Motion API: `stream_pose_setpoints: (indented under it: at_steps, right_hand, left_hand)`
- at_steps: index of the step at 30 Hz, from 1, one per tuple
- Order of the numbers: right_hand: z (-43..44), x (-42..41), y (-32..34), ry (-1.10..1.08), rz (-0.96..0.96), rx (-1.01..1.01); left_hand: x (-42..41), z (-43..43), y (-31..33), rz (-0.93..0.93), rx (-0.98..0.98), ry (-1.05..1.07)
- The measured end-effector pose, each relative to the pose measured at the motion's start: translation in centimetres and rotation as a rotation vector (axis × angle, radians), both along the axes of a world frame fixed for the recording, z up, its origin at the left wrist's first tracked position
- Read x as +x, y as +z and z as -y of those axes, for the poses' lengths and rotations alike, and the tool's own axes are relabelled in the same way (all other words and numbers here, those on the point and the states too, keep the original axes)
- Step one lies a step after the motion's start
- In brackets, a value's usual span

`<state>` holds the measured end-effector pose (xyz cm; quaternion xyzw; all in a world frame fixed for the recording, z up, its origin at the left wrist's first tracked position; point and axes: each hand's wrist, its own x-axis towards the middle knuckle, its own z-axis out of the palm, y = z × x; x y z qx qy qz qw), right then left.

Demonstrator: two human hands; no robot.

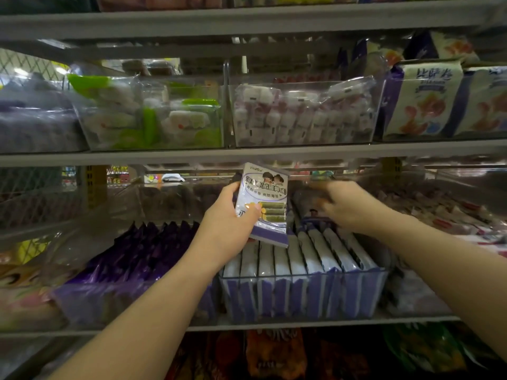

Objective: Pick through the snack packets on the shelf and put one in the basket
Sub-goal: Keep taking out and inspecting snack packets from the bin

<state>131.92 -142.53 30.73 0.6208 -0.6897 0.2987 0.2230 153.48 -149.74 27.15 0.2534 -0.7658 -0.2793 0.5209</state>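
The left hand (230, 223), at the centre of the frame, is gripping a flat white-and-purple plastic snack packet (267, 193), with the thumb lying across its printed front and the fingers wrapping round its left edge. The packet is standing upright, just above the front of a clear plastic bin (301, 275) and below the edge of the grey metal shelf (247, 156).

The right hand (348, 204), right of centre, is reaching towards the back of that bin. It is blurring, so I cannot tell whether its fingers are holding anything.

The bin is holding a tight row of matching white-and-purple packets (310, 250), all standing on edge. To its left, dark purple foil packets (142, 248) are standing in a row.

On the shelf above, a clear tub in the upper left (153, 144) is holding green-and-white wrapped sweets. The clear tub (301, 142) beside it is holding small white-and-pink wrapped pieces. White printed bags (428, 100) are standing at the upper right.
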Motion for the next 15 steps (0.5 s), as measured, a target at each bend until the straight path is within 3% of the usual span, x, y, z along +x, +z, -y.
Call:
stream_pose_setpoints:
  at_steps: [2,4,6,11,15]
  right_hand:
    - [-1.6,1.9,-0.5,0.207,0.313,-0.146]
    - [-3.0,4.3,-1.7,0.471,0.764,-0.131]
    - [-4.1,5.9,-3.1,0.607,1.028,-0.155]
    - [-6.5,7.4,-8.3,0.702,1.214,-0.276]
    - [-7.5,8.3,-14.3,0.76,1.203,-0.147]
  left_hand:
    - [0.1,-0.9,-0.5,-0.025,0.033,-0.075]
    - [0.0,-2.0,-1.4,-0.032,0.066,-0.194]
    - [0.0,-3.2,-2.7,-0.021,0.095,-0.313]
    - [0.4,-5.8,-6.7,0.064,0.115,-0.387]
    - [0.5,-7.4,-10.5,-0.148,0.258,-0.417]
